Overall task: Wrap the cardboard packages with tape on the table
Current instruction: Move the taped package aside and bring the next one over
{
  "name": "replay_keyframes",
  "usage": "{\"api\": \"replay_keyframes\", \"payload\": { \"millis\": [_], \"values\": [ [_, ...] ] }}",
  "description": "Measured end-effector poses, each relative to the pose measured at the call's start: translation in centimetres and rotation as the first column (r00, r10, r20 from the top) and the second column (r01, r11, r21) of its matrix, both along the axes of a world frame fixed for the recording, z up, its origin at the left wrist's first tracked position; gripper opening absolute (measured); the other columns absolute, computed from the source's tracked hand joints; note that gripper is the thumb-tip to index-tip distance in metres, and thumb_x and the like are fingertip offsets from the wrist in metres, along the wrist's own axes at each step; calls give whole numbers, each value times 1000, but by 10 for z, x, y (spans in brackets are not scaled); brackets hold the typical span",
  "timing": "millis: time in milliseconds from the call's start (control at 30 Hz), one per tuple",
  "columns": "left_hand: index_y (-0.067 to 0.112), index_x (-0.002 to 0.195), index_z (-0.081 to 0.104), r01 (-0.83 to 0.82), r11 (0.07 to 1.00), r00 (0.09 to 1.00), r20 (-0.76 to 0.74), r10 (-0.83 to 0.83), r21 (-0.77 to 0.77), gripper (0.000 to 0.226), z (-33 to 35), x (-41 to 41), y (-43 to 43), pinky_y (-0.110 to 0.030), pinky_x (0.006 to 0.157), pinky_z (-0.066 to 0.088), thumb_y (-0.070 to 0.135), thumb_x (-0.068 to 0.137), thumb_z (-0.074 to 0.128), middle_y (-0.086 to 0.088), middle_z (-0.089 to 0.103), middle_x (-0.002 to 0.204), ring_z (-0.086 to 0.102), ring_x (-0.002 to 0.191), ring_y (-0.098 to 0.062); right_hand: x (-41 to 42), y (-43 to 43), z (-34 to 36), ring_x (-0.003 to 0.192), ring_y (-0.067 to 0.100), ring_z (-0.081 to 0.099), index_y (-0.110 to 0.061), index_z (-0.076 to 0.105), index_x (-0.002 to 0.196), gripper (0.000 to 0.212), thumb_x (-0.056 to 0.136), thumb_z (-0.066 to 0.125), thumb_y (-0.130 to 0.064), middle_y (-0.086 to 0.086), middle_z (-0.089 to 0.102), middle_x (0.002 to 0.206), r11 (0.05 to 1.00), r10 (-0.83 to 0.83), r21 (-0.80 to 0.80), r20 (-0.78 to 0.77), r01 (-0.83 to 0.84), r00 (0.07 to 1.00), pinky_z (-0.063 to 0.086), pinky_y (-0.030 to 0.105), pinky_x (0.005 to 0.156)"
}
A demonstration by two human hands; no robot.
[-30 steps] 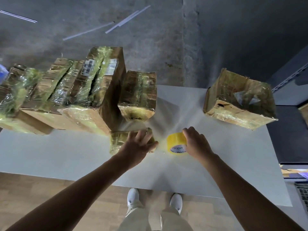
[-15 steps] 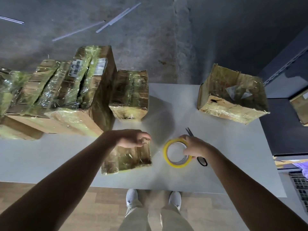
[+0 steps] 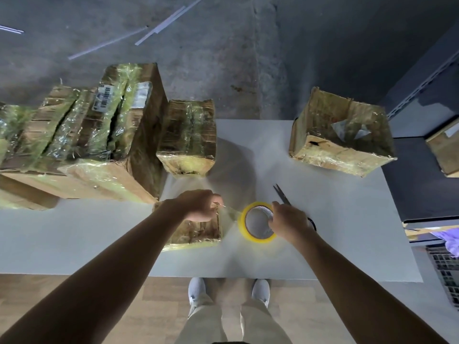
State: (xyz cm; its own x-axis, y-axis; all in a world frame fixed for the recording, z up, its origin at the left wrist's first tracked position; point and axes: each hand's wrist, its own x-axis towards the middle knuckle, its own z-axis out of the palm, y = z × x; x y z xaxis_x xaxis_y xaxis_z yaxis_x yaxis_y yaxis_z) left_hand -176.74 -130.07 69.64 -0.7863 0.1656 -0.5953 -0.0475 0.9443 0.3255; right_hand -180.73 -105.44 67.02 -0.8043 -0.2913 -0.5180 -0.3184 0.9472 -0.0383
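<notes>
Caution: w/ L hand [image 3: 198, 206] fingers pinching the strip [image 3: 231, 213] left of the roll [image 3: 258, 239], R hand [image 3: 288, 220] fingers gripping the roll, box [image 3: 196, 233] on bench [image 3: 347, 219] just left of it, slack may let tape fold & self-stick.

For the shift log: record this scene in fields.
left hand: pinches the tape end, over the small package
right hand: grips the yellow roll
tape: short strip stretched from roll to left hand
scissors: on the table, behind the right hand, partly hidden
other packages: taped stack at left; middle package beside it; right package at the far right corner
</notes>
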Motion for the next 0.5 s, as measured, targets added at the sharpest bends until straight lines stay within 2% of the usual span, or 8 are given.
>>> {"api": "replay_keyframes", "payload": {
  "millis": [267,400,500],
  "values": [
    [33,127,54,-38,998,998,-59,34,-59,33,-10,3,2,-31,75,45,23,96,47,4,63,115,57,100,-17,-4,-1,8,108,27,60,-13,48,116,23,96,42,-23,6,62,117,1000,-28,-13,-23,28,999,43,30,80],
    [32,129,53,-63,997,994,-93,60,-35,33,-13,10,1,-33,82,47,23,98,48,2,60,118,57,100,-19,-5,3,17,104,27,60,-14,49,113,24,95,42,-28,6,63,113,994,-61,-97,-35,58,998,45,32,80],
    [35,132,50,-85,996,981,-173,84,2,34,-20,26,-7,-35,83,46,24,99,47,3,55,122,56,100,-17,2,2,20,99,28,60,-16,45,103,16,93,42,-28,6,60,109,991,-13,-135,-72,3,997,43,32,75]
  ]
}}
